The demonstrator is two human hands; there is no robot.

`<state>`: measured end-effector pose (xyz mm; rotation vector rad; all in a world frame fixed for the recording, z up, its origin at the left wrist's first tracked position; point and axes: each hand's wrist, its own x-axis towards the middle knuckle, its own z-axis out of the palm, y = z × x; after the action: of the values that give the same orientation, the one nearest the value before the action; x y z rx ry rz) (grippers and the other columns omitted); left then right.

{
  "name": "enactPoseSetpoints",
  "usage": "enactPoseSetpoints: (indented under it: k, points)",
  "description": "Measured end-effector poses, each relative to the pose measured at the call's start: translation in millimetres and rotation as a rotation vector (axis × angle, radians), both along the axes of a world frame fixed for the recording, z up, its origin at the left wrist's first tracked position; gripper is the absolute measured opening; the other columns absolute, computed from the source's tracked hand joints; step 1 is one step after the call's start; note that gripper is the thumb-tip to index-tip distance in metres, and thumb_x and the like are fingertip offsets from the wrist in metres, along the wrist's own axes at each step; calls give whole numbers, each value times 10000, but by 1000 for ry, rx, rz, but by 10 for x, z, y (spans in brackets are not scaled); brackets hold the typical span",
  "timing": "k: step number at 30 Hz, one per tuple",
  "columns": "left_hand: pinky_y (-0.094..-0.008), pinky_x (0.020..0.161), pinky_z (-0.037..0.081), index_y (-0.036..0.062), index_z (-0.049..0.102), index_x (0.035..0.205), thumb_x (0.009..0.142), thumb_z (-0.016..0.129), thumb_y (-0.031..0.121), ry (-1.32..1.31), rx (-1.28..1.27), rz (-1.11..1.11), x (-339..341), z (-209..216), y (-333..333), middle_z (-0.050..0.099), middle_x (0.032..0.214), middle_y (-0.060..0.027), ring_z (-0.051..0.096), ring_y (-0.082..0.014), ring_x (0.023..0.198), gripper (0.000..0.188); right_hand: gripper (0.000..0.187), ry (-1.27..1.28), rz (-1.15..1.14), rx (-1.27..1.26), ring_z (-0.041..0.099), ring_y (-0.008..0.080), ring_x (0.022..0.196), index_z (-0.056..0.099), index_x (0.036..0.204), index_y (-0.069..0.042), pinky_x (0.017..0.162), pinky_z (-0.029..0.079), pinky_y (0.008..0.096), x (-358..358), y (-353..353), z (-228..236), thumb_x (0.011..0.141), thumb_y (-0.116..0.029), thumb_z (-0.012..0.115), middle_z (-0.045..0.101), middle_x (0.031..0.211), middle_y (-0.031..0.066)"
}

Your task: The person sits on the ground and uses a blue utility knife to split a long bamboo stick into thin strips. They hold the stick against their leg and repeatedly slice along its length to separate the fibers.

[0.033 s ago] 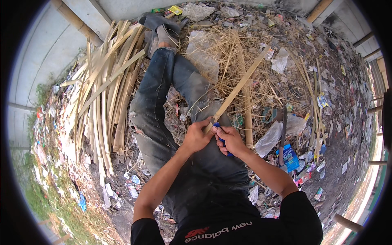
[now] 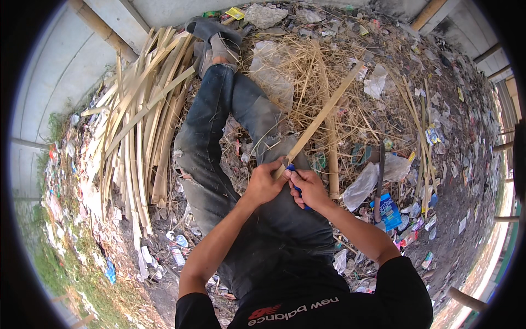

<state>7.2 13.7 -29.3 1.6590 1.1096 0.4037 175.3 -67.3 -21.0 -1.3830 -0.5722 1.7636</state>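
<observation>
Above my thigh, my left hand (image 2: 266, 183) is closed round the lower end of a long, pale bamboo strip (image 2: 327, 109). The strip slants up and away to the right. My right hand (image 2: 311, 189) grips a blue-handled knife (image 2: 291, 167) right beside the left fingers. Its short blade lies against the strip, mostly hidden by my fingertips. Both hands nearly touch over the worn dark trousers (image 2: 279, 219). How deep the blade sits in the bamboo cannot be made out.
Many split bamboo strips (image 2: 143, 118) lie piled at the left, near my boots (image 2: 211, 33). Thin shavings (image 2: 307, 71) cover the ground ahead. A machete-like long blade (image 2: 380, 175) lies at the right by a blue packet (image 2: 390, 213). Litter is scattered around; a pale wall (image 2: 60, 66) stands far left.
</observation>
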Motion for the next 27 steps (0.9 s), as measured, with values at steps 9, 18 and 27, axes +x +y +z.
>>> enactPoseSetpoints:
  k: [9,18,27]
  points:
    - [-377,838,570,-48,718,1224,980,737,359,-5,128,10,5,-36,-77,758,964,-228,759,-280,884,475,403,-186,-107,82,462,91,438,565,852,-47,375,359,278,-133,-112,7,1109,-358,565,508,637,15]
    - [-319,675,541,30,487,1529,1083,600,365,-50,-384,-267,-218,145,130,727,955,-85,627,-153,707,570,416,289,407,-160,395,59,410,562,899,-68,374,334,253,441,228,112,1110,-425,535,470,622,-13]
    - [-290,679,481,91,425,1568,1090,594,418,-163,-535,-244,-222,29,163,696,978,-52,535,-106,756,603,410,255,472,-181,382,52,410,571,910,-61,367,308,245,433,265,157,1111,-417,532,443,616,-32]
